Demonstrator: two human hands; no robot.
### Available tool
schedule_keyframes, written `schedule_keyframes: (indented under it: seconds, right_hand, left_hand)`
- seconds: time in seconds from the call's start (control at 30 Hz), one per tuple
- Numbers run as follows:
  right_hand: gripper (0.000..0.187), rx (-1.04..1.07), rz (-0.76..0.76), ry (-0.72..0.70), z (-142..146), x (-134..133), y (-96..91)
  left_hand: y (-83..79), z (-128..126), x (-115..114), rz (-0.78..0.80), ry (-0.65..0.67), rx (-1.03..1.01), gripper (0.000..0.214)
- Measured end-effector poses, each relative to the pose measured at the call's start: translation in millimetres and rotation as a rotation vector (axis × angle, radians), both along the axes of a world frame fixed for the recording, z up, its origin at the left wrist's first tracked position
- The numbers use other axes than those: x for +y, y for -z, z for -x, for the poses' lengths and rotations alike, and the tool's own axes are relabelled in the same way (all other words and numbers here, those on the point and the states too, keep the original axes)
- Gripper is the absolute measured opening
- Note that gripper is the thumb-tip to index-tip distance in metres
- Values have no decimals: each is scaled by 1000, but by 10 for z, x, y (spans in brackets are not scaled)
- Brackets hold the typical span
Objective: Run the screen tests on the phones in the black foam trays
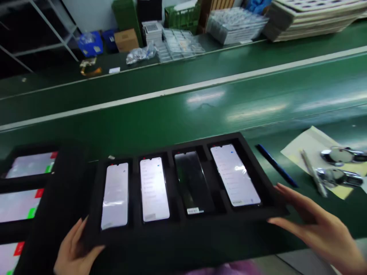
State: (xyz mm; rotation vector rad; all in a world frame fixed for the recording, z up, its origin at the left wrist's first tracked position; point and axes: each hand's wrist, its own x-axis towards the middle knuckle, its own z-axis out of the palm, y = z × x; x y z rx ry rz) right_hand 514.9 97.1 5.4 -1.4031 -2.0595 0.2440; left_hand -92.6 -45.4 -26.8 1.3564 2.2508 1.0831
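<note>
A black tray (169,164) with separate slots lies crosswise in front of me. It holds several smartphones, and three have lit white screens, among them the far-right smartphone (235,175). The third smartphone from the left (193,183) has a dark screen and a small white label at its lower edge. My left hand (76,246) grips the tray's front left corner, thumb in front and fingers along the side. At the right end my right hand (318,225) holds the other front corner between thumb and fingers. Tray and hands look slightly blurred.
At left is another black tray (64,183) with several lit smartphones. On the right lie a blue pen (276,165), a silver pen (314,173), yellowish paper (301,143) and shiny metal-rimmed loupes (340,177). Stacked trays (235,25) and a cardboard box (126,40) stand behind the green conveyor (137,122).
</note>
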Motion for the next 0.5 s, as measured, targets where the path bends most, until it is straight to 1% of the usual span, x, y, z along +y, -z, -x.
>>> schedule_keyframes:
  seconds: [0.03, 0.07, 0.1, 0.13, 0.17, 0.2, 0.23, 0.27, 0.3, 0.33, 0.4, 0.43, 0.47, 0.5]
  right_hand:
    - [64, 70, -23, 0, 57, 185, 40]
    - [62, 141, -50, 15, 143, 416, 59]
    - [60, 239, -49, 14, 244, 678, 61]
    - [57, 279, -73, -6, 349, 954, 49]
    - [54, 294, -83, -23, 445, 1225, 32]
    - [54, 298, -87, -42, 523, 1473, 14]
    - [50, 296, -94, -61, 578, 1681, -2]
    - [46, 281, -95, -87, 609, 1838, -15]
    - [40, 266, -104, -101, 623, 1934, -26]
    - [37, 239, -117, -120, 625, 1969, -37]
    - [32, 147, -138, -173, 629, 1877, -70]
    - [30, 81, -141, -202, 647, 1775, -92]
    - [29, 9, -138, -231, 684, 1660, -114]
    - [28, -65, -131, -242, 739, 1556, -131]
  left_hand:
    - [-33, -8, 290, -60, -47, -34, 81]
    - [-90, -1, 639, -84, -59, -80, 83]
    - [-162, 18, 1021, -90, -37, -127, 84]
    - [-242, 42, 1408, -93, 13, -158, 87]
    - [-325, 61, 1774, -117, 44, -149, 90]
    - [-408, 67, 2094, -138, 69, -139, 91]
    - [-488, 56, 2349, -143, 92, -125, 92]
    - [-563, 24, 2525, -152, 105, -102, 91]
    - [-631, -29, 2618, -160, 118, -81, 89]
    - [-686, -99, 2632, -167, 142, -45, 84]
    - [-721, -281, 2492, -181, 240, 42, 65]
    - [-686, -384, 2386, -183, 358, 166, 53]
    - [-610, -487, 2293, -186, 491, 262, 42]
    - [-494, -591, 2237, -235, 626, 335, 34]
